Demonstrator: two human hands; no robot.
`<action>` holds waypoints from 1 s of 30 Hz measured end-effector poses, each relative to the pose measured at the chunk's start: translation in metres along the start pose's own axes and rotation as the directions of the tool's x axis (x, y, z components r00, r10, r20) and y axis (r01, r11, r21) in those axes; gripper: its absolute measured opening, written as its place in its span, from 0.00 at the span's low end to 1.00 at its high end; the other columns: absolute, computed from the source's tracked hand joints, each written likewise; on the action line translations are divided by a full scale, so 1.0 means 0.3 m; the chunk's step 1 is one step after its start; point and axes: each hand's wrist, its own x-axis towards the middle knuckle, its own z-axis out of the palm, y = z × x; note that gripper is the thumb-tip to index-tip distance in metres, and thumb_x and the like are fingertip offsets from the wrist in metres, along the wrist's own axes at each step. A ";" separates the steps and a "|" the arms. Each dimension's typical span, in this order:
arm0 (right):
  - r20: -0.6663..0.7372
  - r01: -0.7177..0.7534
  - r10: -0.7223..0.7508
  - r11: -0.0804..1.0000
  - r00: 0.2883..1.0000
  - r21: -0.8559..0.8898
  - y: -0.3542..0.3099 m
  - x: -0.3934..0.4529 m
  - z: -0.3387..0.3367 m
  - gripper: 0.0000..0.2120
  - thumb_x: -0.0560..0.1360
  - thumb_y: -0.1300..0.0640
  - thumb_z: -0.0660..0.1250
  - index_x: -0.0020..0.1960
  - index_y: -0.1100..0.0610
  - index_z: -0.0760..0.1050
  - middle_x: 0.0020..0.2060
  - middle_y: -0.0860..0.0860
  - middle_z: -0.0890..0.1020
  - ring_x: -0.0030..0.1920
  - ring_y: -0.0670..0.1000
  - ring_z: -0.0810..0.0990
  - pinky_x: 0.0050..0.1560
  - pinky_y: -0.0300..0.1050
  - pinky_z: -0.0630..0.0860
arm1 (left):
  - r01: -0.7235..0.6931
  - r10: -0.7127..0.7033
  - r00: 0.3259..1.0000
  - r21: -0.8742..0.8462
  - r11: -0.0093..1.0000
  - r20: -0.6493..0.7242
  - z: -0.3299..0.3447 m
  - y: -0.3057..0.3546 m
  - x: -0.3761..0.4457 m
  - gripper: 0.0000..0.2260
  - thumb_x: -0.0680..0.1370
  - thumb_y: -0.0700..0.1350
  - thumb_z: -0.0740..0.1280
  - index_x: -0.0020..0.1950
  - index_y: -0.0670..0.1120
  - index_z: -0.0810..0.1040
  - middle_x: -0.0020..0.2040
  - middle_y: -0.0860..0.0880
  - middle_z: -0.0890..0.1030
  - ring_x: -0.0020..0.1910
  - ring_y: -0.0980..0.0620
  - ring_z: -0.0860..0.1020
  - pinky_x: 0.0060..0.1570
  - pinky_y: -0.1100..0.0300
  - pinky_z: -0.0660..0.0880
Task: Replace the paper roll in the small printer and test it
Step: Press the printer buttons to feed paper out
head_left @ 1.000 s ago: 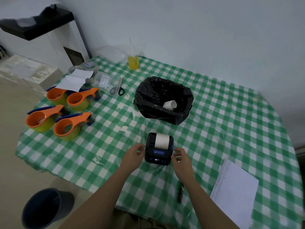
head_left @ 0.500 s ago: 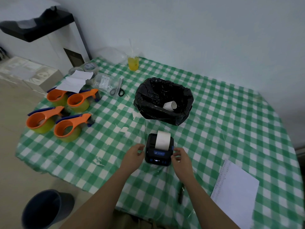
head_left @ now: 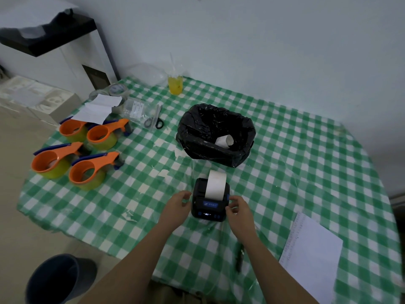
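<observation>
The small black printer (head_left: 210, 200) sits on the green checked table (head_left: 306, 172), close to the near edge, just in front of the black bin bag (head_left: 215, 133). A white paper strip (head_left: 215, 185) sticks out of its top and curves up and away from the person. The left hand (head_left: 177, 205) rests beside the printer's left side with its fingers loosely curled, holding nothing. The right hand (head_left: 237, 208) touches the right side; its fingertips seem to press there, maybe on a button, but that spot is too small to be sure. The strip stands just beyond both hands, and the right hand looks a little nearer for tearing it off.
</observation>
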 end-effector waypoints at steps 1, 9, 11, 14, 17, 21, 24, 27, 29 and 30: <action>-0.002 0.001 -0.001 1.000 1.000 -0.005 0.000 0.002 0.000 0.12 0.75 0.62 0.63 0.57 0.53 0.71 0.47 0.55 0.78 0.42 0.50 0.77 0.36 0.41 0.74 | 0.000 0.000 1.000 0.001 1.000 0.001 0.000 0.003 0.001 0.15 0.78 0.39 0.60 0.65 0.42 0.71 0.65 0.43 0.75 0.58 0.45 0.77 0.54 0.60 0.69; -0.014 0.015 -0.015 0.999 1.000 -0.031 0.001 0.009 0.002 0.11 0.75 0.62 0.63 0.57 0.54 0.72 0.49 0.56 0.77 0.41 0.49 0.76 0.37 0.40 0.73 | -0.016 0.016 1.000 0.014 1.000 0.010 0.005 0.011 0.009 0.16 0.78 0.39 0.60 0.66 0.42 0.70 0.67 0.42 0.73 0.59 0.45 0.76 0.53 0.60 0.69; -0.020 0.027 -0.027 0.999 0.999 -0.040 0.003 0.007 0.002 0.11 0.75 0.62 0.63 0.57 0.54 0.72 0.50 0.56 0.76 0.41 0.48 0.75 0.38 0.40 0.74 | -0.014 0.014 1.000 0.009 1.000 0.009 0.008 0.006 0.012 0.16 0.78 0.39 0.61 0.66 0.43 0.70 0.67 0.42 0.72 0.59 0.45 0.76 0.54 0.60 0.69; -0.032 0.031 -0.032 0.999 0.999 -0.038 0.003 0.004 0.004 0.11 0.75 0.63 0.63 0.57 0.54 0.72 0.52 0.55 0.75 0.42 0.48 0.76 0.42 0.44 0.77 | -0.014 0.014 1.000 -0.003 1.000 0.005 0.010 0.000 0.015 0.17 0.78 0.39 0.61 0.66 0.44 0.70 0.67 0.43 0.72 0.59 0.47 0.76 0.53 0.60 0.69; -0.035 0.030 -0.032 0.998 0.999 -0.047 0.001 -0.001 0.007 0.11 0.75 0.63 0.63 0.57 0.56 0.72 0.53 0.54 0.74 0.41 0.47 0.75 0.43 0.44 0.76 | -0.030 0.030 1.000 0.012 0.999 -0.003 0.011 -0.009 0.018 0.17 0.78 0.39 0.61 0.66 0.44 0.70 0.67 0.42 0.71 0.60 0.46 0.75 0.53 0.60 0.69; -0.038 0.047 -0.049 0.998 0.998 -0.044 -0.004 -0.004 0.004 0.11 0.76 0.64 0.63 0.57 0.57 0.72 0.54 0.51 0.71 0.40 0.46 0.75 0.41 0.39 0.73 | -0.037 0.037 0.999 0.015 0.999 0.003 0.012 -0.014 0.021 0.17 0.77 0.39 0.62 0.67 0.43 0.69 0.67 0.42 0.71 0.60 0.46 0.75 0.53 0.59 0.70; -0.046 0.044 -0.045 0.999 0.998 -0.023 -0.010 -0.004 0.001 0.11 0.76 0.64 0.62 0.57 0.57 0.72 0.54 0.51 0.70 0.43 0.48 0.76 0.42 0.41 0.73 | -0.038 0.038 0.999 0.020 0.999 0.012 0.011 -0.018 0.024 0.18 0.77 0.39 0.62 0.68 0.44 0.68 0.68 0.42 0.70 0.61 0.46 0.75 0.54 0.59 0.70; -0.049 0.037 -0.038 0.999 0.998 -0.008 -0.010 -0.006 -0.002 0.11 0.76 0.64 0.62 0.57 0.56 0.72 0.54 0.51 0.71 0.44 0.50 0.76 0.43 0.42 0.73 | -0.040 0.040 0.999 0.020 0.999 0.021 0.013 -0.020 0.030 0.19 0.77 0.39 0.62 0.68 0.44 0.68 0.68 0.42 0.70 0.61 0.46 0.75 0.54 0.58 0.70; -0.046 0.034 -0.034 0.999 0.998 -0.005 -0.007 -0.009 0.000 0.11 0.76 0.64 0.62 0.57 0.56 0.72 0.54 0.51 0.71 0.45 0.50 0.76 0.42 0.41 0.73 | -0.043 0.042 0.999 0.027 0.999 0.024 0.014 -0.020 0.034 0.18 0.77 0.39 0.62 0.68 0.45 0.68 0.68 0.42 0.70 0.61 0.46 0.74 0.54 0.58 0.70; -0.044 0.031 -0.031 1.000 0.999 -0.003 -0.005 -0.011 0.002 0.11 0.76 0.64 0.62 0.58 0.56 0.72 0.54 0.51 0.71 0.45 0.50 0.76 0.42 0.40 0.73 | -0.044 0.044 0.999 0.031 0.999 0.025 0.015 -0.021 0.036 0.18 0.77 0.40 0.62 0.68 0.45 0.68 0.68 0.42 0.70 0.61 0.46 0.74 0.55 0.58 0.71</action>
